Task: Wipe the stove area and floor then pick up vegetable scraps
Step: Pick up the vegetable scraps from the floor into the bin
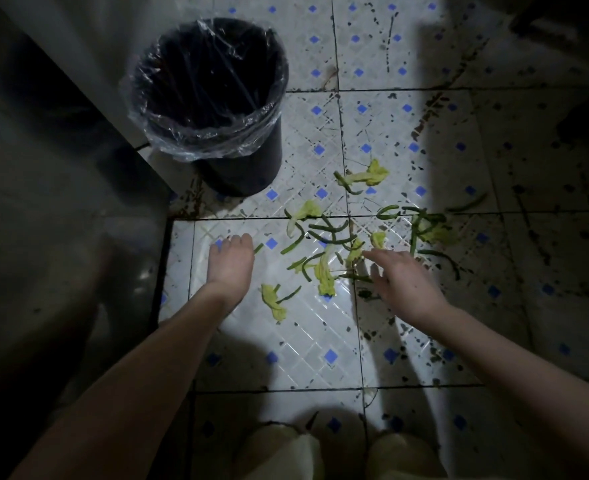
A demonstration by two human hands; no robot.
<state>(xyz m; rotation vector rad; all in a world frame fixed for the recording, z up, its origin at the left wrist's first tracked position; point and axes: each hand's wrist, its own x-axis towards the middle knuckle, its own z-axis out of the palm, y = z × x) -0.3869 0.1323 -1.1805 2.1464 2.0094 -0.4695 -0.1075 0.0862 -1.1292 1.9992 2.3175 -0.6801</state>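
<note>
Head view: vegetable scraps (pixel 324 233), green bean pieces and pale leaves, strewn on the white tiled floor (pixel 307 341) to the right of a black bin (pixel 251 164) lined with clear plastic. Low over the right part of the heap, right hand (pixel 404 282), fingers spread and slack, gripping nothing, forefinger tip just beside a leaf. At the heap's left edge, left hand (pixel 230 261), knuckles up, fingers curled under; cannot tell whether pinching anything, with short bean piece (pixel 258 248) right at the fingertips.
</note>
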